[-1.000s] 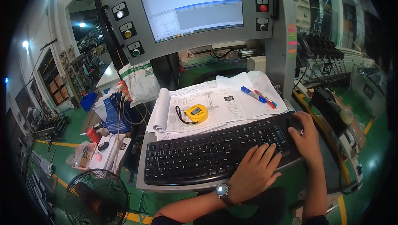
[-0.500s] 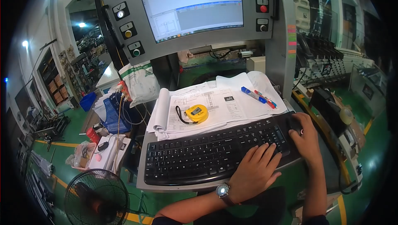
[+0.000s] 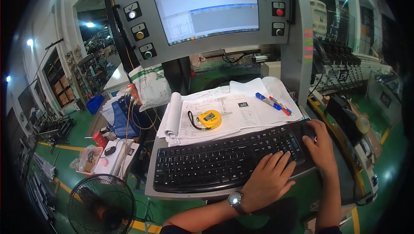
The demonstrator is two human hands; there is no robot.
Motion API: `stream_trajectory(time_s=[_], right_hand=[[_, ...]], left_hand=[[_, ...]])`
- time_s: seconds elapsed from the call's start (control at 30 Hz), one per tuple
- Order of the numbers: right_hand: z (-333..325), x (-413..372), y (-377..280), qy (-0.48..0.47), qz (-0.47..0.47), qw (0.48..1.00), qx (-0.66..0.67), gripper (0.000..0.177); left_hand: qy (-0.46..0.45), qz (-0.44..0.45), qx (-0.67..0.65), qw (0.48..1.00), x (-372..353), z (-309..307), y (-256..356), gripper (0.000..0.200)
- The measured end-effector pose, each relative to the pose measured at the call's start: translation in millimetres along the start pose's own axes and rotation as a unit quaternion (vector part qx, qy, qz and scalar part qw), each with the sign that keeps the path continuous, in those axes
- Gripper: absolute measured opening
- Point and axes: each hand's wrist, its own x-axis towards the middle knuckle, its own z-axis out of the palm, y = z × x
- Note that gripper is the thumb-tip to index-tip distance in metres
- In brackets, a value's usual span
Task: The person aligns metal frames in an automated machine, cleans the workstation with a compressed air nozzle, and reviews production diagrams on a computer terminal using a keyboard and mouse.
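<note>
My left hand (image 3: 269, 181), with a watch (image 3: 235, 198) on its wrist, rests with spread fingers on the right part of the black keyboard (image 3: 202, 160). To its right, my right hand (image 3: 320, 144) is curled over a dark mouse, of which only a small red-lit part (image 3: 316, 139) shows. Behind the keyboard lie printed drawings (image 3: 241, 119). On them are a yellow tape measure (image 3: 210, 119) with a black strap, a blue marker (image 3: 267, 100) and a red pen (image 3: 281, 106). The lit screen (image 3: 207, 9) stands above.
The screen's grey panel has buttons, among them a red one (image 3: 280, 12). A white bag (image 3: 151, 86) hangs at the left. Lower left are a blue basket (image 3: 125, 117), a red can (image 3: 99, 139) and a black fan (image 3: 101, 206). Machinery (image 3: 340, 61) stands at the right.
The whole view has shifted slightly, so the screen, papers and keyboard appear a little further right and lower. Both hands keep their places on the keyboard and mouse.
</note>
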Motion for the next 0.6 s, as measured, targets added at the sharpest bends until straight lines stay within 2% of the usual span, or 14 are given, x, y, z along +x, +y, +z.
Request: stream_trajectory(time_s=[0.23,0.6], right_hand=[[1.4,0.1,3.9,0.003,-0.030,0.999,-0.017,0.046],[2.0,0.5,6.5,-0.005,-0.020,1.000,-0.024,0.045]], left_hand=[[0.003,0.001,0.000,1.000,-0.5,0.2,0.2,0.056],[0.009,0.003,-0.001,1.000,-0.7,0.2,-0.3,0.056]])
